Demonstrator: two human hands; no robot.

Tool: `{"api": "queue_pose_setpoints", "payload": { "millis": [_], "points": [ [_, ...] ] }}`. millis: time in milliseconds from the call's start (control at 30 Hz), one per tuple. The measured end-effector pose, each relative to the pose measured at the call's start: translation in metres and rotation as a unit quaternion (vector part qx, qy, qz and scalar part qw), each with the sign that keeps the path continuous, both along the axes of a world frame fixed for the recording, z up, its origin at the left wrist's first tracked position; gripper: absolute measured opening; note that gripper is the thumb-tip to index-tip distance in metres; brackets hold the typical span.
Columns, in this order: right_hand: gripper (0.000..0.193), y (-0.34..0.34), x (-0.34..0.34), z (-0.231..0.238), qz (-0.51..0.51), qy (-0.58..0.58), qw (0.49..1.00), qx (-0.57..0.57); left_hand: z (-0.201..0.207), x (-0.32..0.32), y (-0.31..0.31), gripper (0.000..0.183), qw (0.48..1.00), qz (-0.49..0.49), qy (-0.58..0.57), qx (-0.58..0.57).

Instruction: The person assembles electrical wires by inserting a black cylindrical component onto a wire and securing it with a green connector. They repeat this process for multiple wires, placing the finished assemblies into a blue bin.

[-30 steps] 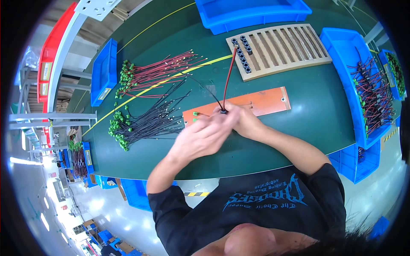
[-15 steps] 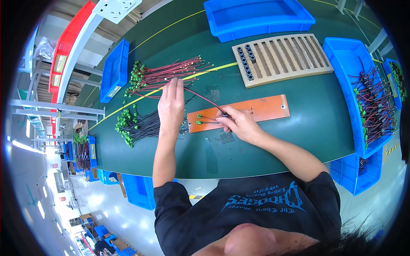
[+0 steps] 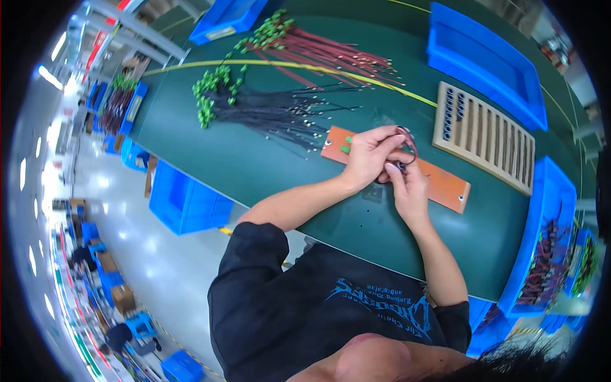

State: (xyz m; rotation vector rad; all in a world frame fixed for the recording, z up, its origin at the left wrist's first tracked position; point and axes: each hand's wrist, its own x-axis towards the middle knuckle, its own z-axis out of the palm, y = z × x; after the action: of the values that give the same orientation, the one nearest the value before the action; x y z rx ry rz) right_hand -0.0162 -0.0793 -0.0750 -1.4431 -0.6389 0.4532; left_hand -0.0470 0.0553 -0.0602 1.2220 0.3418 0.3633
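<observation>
Above the orange board (image 3: 449, 191), my two hands are close together. My left hand (image 3: 369, 156) is closed in a pinch on a dark red wire (image 3: 414, 148), which bends in a loop at the fingertips. Just to the right, my right hand (image 3: 409, 190) grips a small black cylindrical part (image 3: 399, 165) between thumb and fingers. The wire's end is hidden by the fingers. Green connectors (image 3: 345, 149) lie on the board's left part, next to my left hand.
Red wires (image 3: 324, 51) and black wires (image 3: 267, 114) with green connectors lie left. A slotted wooden rack (image 3: 439, 137) holds black parts at right. Blue trays (image 3: 490, 60) stand behind, with a wire-filled blue bin (image 3: 531, 248) at the right edge. Someone (image 3: 118, 337) is in the background.
The view has turned, shifting the table in the picture. My left hand has come over from the wire bundles to my right hand, and the stretched red wire is now looped.
</observation>
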Motion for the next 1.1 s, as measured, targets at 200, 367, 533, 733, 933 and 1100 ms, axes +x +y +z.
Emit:
{"api": "queue_pose_setpoints", "payload": {
  "millis": [200, 367, 533, 733, 933, 1100],
  "points": [
    [0.018, -0.009, 0.004, 0.039, -0.011, -0.330, 0.936, -0.119, -0.021, 0.004, 0.003, 0.016, 0.993, 0.039, -0.096, 0.052],
    [0.014, -0.028, 0.020, 0.053, -0.013, -0.312, 0.914, -0.260, -0.018, 0.004, 0.006, 0.015, 0.993, 0.027, -0.065, 0.094],
    [0.013, -0.036, 0.026, 0.032, -0.095, -0.213, 0.951, -0.205, -0.019, 0.004, 0.001, 0.015, 0.999, 0.015, -0.048, 0.014],
    [0.015, -0.040, 0.030, 0.004, -0.073, 0.004, 0.994, -0.084, -0.017, 0.000, 0.004, 0.015, 0.998, 0.003, -0.049, 0.041],
    [0.016, -0.040, 0.029, 0.007, -0.068, 0.017, 0.994, -0.089, -0.014, -0.003, 0.004, 0.015, 0.996, -0.015, -0.027, 0.085],
    [0.014, -0.037, 0.029, 0.008, -0.072, 0.036, 0.995, -0.064, -0.012, -0.005, 0.005, 0.014, 0.998, -0.030, -0.035, 0.052]
  ]
}}
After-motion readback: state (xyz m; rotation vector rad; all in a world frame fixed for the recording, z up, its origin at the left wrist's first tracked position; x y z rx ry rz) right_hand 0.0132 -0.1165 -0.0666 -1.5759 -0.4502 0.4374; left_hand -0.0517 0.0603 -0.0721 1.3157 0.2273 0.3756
